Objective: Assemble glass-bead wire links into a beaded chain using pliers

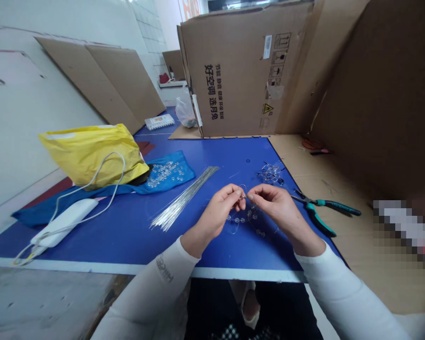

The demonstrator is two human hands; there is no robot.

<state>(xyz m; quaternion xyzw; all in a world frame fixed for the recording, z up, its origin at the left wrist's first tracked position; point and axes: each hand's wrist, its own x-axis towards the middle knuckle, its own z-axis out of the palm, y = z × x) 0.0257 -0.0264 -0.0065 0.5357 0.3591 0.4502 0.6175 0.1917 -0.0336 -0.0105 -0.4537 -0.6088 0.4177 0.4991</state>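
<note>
My left hand and my right hand meet over the blue tabletop, their fingertips pinching a thin wire strung with clear beads. The wire's loose loops hang below the fingers and rest on the table. Just ahead of my right hand lies a tangled wire-and-bead piece. To the right of that hand, green-handled pliers lie with their jaws toward it. Left of my left hand is a fanned bundle of straight silver wires.
Loose clear beads lie on a blue cloth beside a yellow plastic bag. A white corded device sits at the left. A large cardboard box stands behind the table, and red-handled scissors or pliers lie on cardboard to the right.
</note>
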